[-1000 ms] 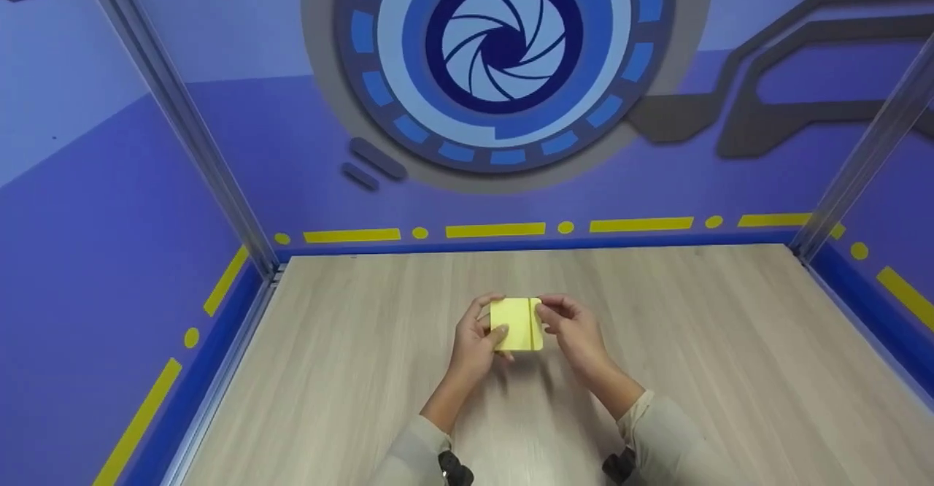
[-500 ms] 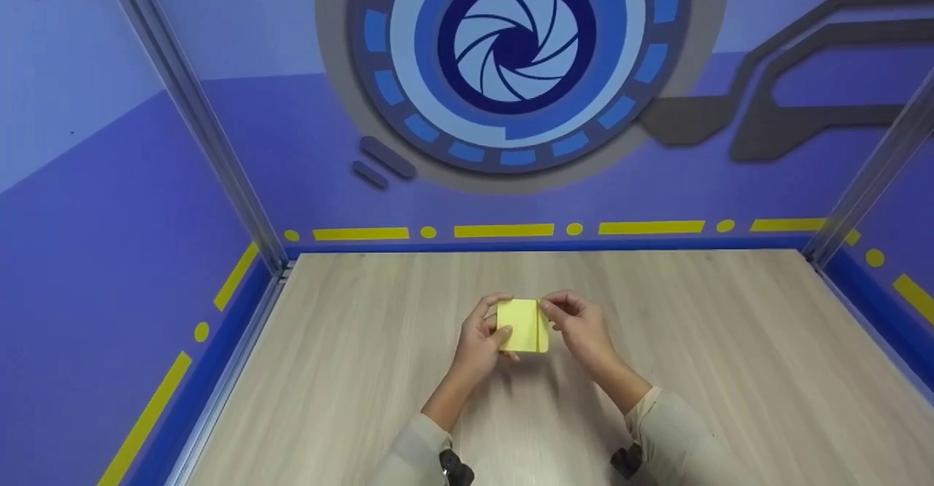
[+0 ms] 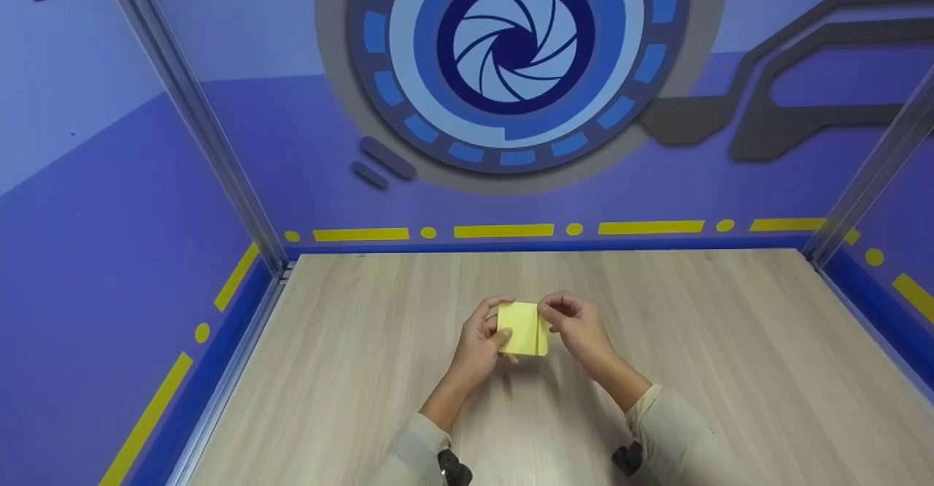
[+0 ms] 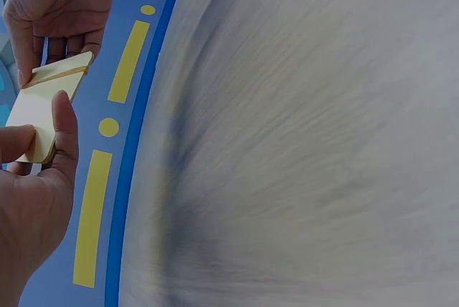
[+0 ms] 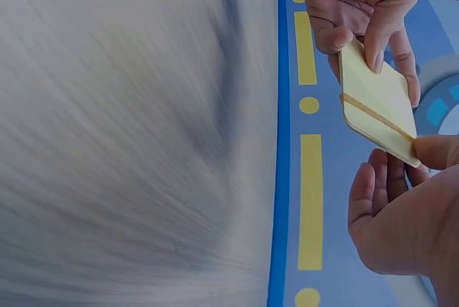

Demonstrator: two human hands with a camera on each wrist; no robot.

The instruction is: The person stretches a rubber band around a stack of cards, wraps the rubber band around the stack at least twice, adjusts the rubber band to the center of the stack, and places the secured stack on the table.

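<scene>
A small yellow notebook with rounded corners is held up above the table. Its elastic band runs across the cover near the right edge. My left hand grips the notebook's left side, thumb on the cover and fingers behind and along the edges. At the top right, my right hand pinches the corner by the band's upper end. In the right wrist view its thumb lies on that corner, and the other fingers curl below. Whether the right fingertips hold the band itself or only the cover edge, I cannot tell.
The wood-grain table spreads under both hands. Blue printed panels stand at the back and sides, joined by metal corner posts. Black straps sit on the wrists.
My right fingertips have shifted from the notebook's right edge toward the band's upper end. The notebook sits slightly lower, and the head view has turned a little to the left. The left grip looks unchanged.
</scene>
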